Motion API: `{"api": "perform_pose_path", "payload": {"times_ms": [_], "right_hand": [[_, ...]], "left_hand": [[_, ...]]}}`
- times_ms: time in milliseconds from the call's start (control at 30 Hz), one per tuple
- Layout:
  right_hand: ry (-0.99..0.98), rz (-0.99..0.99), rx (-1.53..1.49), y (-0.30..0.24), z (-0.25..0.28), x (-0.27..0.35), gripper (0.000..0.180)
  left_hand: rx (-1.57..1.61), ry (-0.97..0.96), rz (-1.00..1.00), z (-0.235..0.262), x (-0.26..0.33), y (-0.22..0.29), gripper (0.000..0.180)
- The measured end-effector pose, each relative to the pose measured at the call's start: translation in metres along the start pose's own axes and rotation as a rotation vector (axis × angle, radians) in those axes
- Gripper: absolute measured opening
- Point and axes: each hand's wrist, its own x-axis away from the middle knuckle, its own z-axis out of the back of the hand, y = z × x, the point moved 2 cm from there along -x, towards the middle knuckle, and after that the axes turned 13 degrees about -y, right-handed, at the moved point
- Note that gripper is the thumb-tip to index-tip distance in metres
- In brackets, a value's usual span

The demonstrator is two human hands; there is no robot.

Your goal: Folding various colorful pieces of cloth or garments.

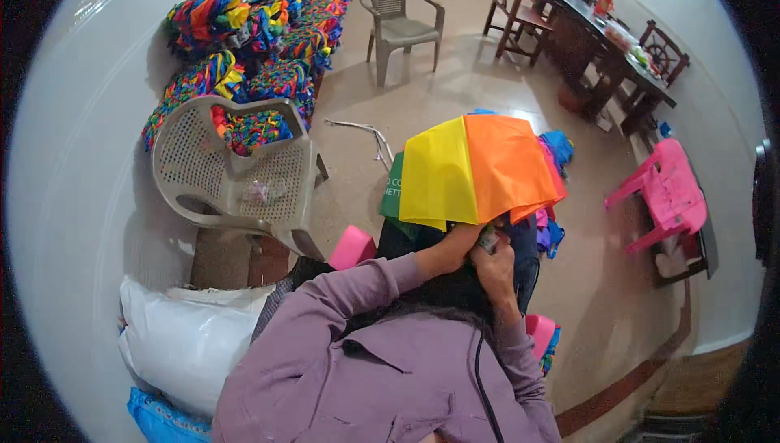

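Note:
A partly open umbrella (467, 171) with yellow, orange and green panels rests over my lap, its canopy facing away from me. My left hand (452, 248) reaches in at the canopy's near edge, and its fingers are hidden beneath the cloth and behind the other hand. Just right of it, my right hand (494, 262) is closed, with the fingers bent around something small and pale that I cannot make out. Both hands are close together below the orange panel. More folded blue cloth (557, 149) and purple cloth lie beyond the umbrella's right side.
Stacks of rainbow-coloured umbrellas (280, 45) line the left wall. A grey plastic armchair (244, 171) stands at my left, another grey chair (402, 20) farther ahead. A pink stool (670, 187) is at right, near a long dark table (601, 36). A white sack (191, 345) lies beside me.

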Motion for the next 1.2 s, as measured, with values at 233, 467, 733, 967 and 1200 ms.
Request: {"api": "perform_pose_path", "payload": {"times_ms": [233,467,733,967,1200], "right_hand": [[-0.058,-0.062,0.141,0.008,0.000,-0.001,0.029],[-0.052,-0.002,0.141,0.022,-0.006,-0.003,0.028],[-0.051,0.044,0.095,0.021,-0.005,-0.002,0.019],[0.024,0.123,0.090,0.017,-0.002,0.003,0.015],[0.009,0.131,0.073,0.022,-0.002,0.006,0.015]], "left_hand": [[-0.145,-0.055,0.099,0.002,0.012,0.013,0.075],[0.223,0.239,-0.032,-0.008,0.003,-0.001,0.030],[0.388,0.131,0.020,0.003,-0.005,-0.016,0.045],[0.301,0.143,-0.039,0.000,-0.007,-0.016,0.042],[0.309,0.014,-0.022,0.005,-0.005,-0.023,0.040]]}}
